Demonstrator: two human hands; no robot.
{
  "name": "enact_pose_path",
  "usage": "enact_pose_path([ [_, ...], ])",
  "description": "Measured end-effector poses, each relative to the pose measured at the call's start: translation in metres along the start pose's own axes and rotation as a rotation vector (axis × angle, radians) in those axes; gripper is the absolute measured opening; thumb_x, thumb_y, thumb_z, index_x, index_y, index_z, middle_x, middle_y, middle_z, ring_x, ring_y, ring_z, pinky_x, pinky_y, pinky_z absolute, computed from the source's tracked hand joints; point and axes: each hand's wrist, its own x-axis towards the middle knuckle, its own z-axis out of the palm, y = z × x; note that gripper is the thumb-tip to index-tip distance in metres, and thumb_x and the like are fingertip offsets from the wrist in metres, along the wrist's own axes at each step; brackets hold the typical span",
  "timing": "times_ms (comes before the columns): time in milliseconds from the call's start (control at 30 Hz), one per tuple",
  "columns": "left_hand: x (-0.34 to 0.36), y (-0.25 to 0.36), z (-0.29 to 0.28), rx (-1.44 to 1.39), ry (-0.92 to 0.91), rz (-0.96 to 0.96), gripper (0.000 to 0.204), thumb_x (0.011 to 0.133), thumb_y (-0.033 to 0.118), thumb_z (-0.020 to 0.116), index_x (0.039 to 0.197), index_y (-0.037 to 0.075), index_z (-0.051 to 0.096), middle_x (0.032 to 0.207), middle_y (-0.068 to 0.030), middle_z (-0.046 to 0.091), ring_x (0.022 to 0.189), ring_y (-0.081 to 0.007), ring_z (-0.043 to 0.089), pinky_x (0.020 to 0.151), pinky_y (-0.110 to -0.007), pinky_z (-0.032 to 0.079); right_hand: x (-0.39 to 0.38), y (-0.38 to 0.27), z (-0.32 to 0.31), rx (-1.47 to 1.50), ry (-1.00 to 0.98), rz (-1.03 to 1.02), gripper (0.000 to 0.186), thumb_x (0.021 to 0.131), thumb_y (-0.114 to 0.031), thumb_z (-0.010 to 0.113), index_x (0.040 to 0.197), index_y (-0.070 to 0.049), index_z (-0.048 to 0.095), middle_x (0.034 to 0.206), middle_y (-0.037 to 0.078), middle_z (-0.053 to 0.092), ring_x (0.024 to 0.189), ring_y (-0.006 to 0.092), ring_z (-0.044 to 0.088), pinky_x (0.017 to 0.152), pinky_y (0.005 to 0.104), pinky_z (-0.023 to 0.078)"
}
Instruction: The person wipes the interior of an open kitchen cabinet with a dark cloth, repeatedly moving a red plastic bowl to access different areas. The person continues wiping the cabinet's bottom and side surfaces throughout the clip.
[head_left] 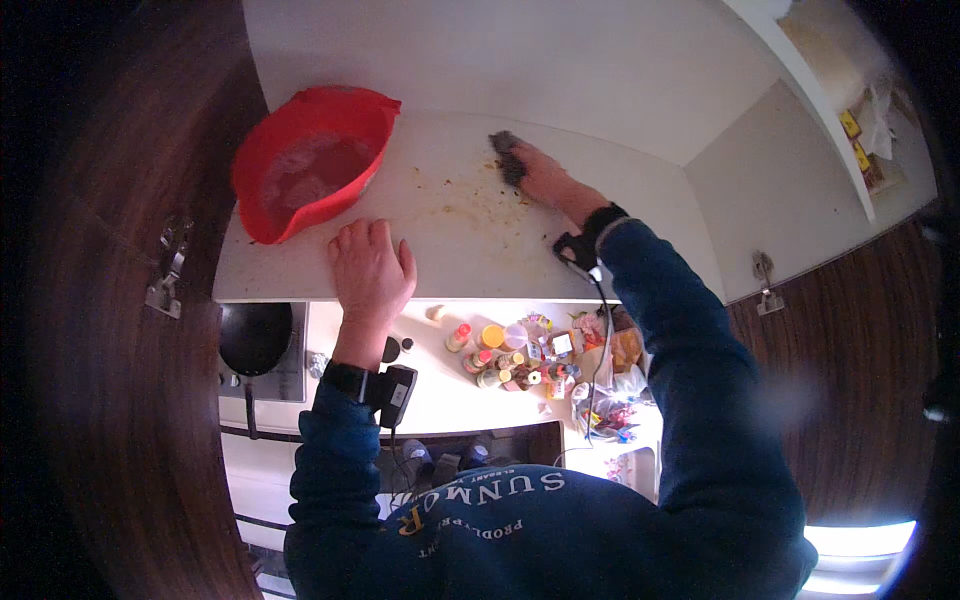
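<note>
Landmark: red basin [255, 160], standing on a white cabinet shelf [450, 270], whitish foam inside. Right hand [545, 178] well to the right of the basin, fingers bent and closed over a dark scrubbing pad [508, 160]; fingertips partly hidden, exact grip can't be told. Pad sits on the shelf, right of the basin, toward the back panel [480, 60]. Brown and yellow stains [500, 205] with dark crumbs are scattered between basin and pad, running up close to the right hand.

Left hand [372, 270] just beside the basin, on its near right side, palm down at the shelf's front edge; fingers released, slightly spread, thumb apart. Black wrist strap with box [395, 395] on the left arm, another black wrist device [575, 250] with a cable on the right. Sleeves dark blue.

Below the basin's level: light counter [450, 410]. Dark frying pan [255, 340] almost straight under the basin; jars and bottles [495, 365], some red- or yellow-capped, lower right of it; bags and packets [610, 400] farther right. Dark wood doors stand open, left door [110, 250] left of the basin, right door [860, 330] far to its right.
</note>
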Motion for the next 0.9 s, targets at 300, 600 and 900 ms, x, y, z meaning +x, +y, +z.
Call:
enact_pose_path([
  [300, -0.016, -0.019, 0.009, -0.458, 0.177, 0.043, 0.026, 0.076, 0.005, 0.061, 0.101, 0.001, 0.055, 0.104, -0.0157, 0.057, 0.1, -0.0336, 0.054, 0.089, -0.044, 0.043, 0.017, -0.103, 0.021, -0.143, -0.248, -0.023, 0.046, 0.076, -0.016, 0.061, 0.119, -0.001, 0.055, 0.125, 0.02, 0.054, 0.116, 0.0362, 0.05, 0.099, 0.0423, 0.042],
  [600, -0.027, -0.029, -0.018, -0.909, 0.089, -0.311, 0.021, 0.084, 0.003, 0.06, 0.105, 0.001, 0.054, 0.099, -0.0113, 0.059, 0.086, -0.0214, 0.06, 0.075, -0.032, 0.051, -0.08, 0.013, -0.084, 0.126, -0.108, 0.37, 0.033, 0.077, -0.02, 0.068, 0.108, -0.011, 0.067, 0.099, 0.013, 0.068, 0.094, 0.0285, 0.064, 0.086, 0.0384, 0.048],
  [900, -0.008, -0.055, -0.045, -1.996, 0.077, -1.048, 0.04, 0.09, 0.026, 0.062, 0.111, -0.002, 0.044, 0.103, -0.0217, 0.06, 0.097, -0.0362, 0.063, 0.09, -0.049, 0.052, -0.048, -0.004, -0.007, -0.029, -0.109, 0.228, 0.051, 0.083, -0.033, 0.061, 0.122, 0.0, 0.054, 0.129, 0.021, 0.051, 0.12, 0.0376, 0.047, 0.101, 0.043, 0.039],
])
